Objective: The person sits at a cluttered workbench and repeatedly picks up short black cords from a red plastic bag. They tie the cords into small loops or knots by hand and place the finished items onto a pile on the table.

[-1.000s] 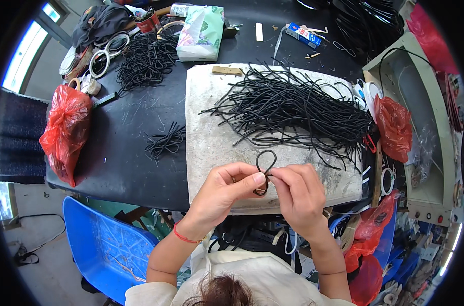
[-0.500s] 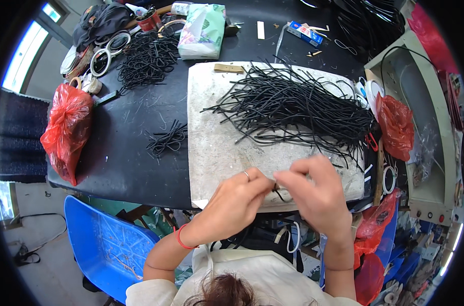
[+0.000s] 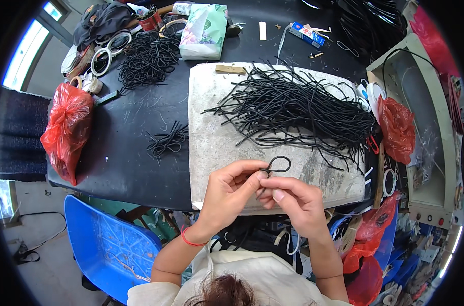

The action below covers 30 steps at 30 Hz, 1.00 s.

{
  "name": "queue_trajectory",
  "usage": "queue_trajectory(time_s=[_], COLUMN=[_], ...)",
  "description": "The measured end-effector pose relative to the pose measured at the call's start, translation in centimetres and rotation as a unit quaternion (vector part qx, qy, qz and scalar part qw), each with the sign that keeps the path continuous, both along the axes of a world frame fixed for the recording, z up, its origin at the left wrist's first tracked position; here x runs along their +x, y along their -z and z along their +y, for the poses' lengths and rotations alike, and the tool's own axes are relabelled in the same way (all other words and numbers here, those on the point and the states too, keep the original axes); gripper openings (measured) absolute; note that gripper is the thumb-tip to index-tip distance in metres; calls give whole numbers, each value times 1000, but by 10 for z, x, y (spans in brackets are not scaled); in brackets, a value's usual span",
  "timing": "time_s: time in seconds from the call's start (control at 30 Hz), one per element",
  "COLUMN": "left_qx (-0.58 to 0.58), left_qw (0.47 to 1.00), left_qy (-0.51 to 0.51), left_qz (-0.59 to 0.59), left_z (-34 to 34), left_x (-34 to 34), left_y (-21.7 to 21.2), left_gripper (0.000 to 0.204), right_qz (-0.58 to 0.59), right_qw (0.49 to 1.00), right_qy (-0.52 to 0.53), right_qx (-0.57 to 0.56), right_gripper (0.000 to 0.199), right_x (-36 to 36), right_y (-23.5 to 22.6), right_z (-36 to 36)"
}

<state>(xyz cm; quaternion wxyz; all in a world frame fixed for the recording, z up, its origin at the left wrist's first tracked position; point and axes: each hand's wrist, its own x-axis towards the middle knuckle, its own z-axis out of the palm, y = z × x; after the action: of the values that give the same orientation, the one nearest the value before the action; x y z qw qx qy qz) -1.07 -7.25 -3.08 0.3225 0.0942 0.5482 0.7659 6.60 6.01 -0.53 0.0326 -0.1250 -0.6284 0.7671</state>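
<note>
A black cord [image 3: 287, 161] stands up in a small loop between my hands, over the near part of the white board [image 3: 204, 137]. My left hand [image 3: 234, 189], with a red string at its wrist, pinches the cord at the base of the loop. Close against it, my right hand [image 3: 294, 198] has thumb and fingers pinched on the cord's lower part, which is mostly hidden by fingers. Beyond them a big heap of cut black cords [image 3: 298, 109] lies across the board. Left of the board rests a small bunch of looped cords [image 3: 166, 140].
A larger pile of black loops [image 3: 149, 58] is at the back left, beside a tissue pack [image 3: 204, 31]. Red plastic bags stand at the left [image 3: 67, 130] and right [image 3: 396, 130]. Below the table's left edge is a blue plastic chair [image 3: 109, 245].
The cord now shows as a raised loop; before, only a short bit showed below the fingers. My right hand has come down and left, against my left hand, whose fingers have turned upward.
</note>
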Motion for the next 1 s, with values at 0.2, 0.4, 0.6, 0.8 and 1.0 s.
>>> queue_trajectory(time_s=[0.2,0.4,0.6,0.8,1.0], left_qx=[21,5,-48,-146,-132], left_qw=[998,989,977,943,960], left_qy=[-61,-137,-99,-5,75], left_qz=[-25,60,184,300,236], left_z=[4,12,5,-4,-5], left_x=[4,18,15,10,3], left_y=[-1,4,7,-4,-21], left_gripper=[19,20,30,41,51], right_qz=[45,-1,50,48,-47], right_qw=[984,972,982,955,995], right_qy=[52,138,167,7,59], right_qx=[164,189,67,293,64], right_gripper=[8,15,26,15,14], right_x=[-3,-8,-15,-13,-15], right_y=[9,12,14,12,12], right_z=[1,-11,-6,14,3])
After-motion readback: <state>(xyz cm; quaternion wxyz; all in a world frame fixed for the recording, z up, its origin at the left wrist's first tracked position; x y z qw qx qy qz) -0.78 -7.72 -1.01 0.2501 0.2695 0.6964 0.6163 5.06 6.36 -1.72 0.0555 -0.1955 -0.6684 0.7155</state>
